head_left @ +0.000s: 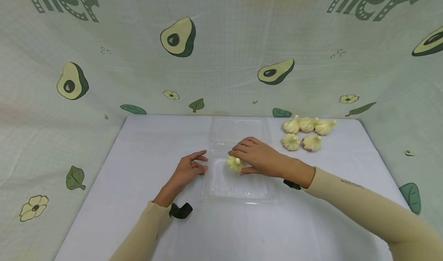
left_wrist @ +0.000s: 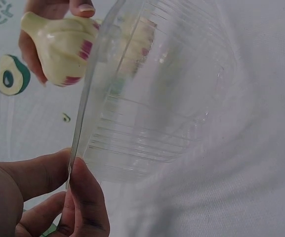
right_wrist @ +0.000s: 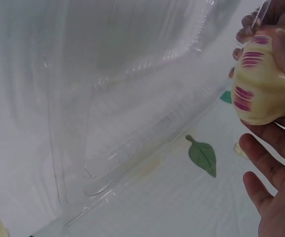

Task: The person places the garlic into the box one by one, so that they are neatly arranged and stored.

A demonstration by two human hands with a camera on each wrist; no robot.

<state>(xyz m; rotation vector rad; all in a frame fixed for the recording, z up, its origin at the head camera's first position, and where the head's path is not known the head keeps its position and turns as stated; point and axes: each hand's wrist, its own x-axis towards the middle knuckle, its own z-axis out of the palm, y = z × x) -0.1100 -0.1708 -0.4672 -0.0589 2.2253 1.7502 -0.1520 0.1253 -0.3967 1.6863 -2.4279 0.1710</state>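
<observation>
Garlic bulb perhaps above faint container

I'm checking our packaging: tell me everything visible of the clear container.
The clear container looks like glossy, see-through plastic, with ribbed walls and a narrow rim. It lies open on the white table, with a far half and a near half. The left grip pinches its left rim. The right grip holds a garlic bulb over the near half; contact there is unclear.
</observation>
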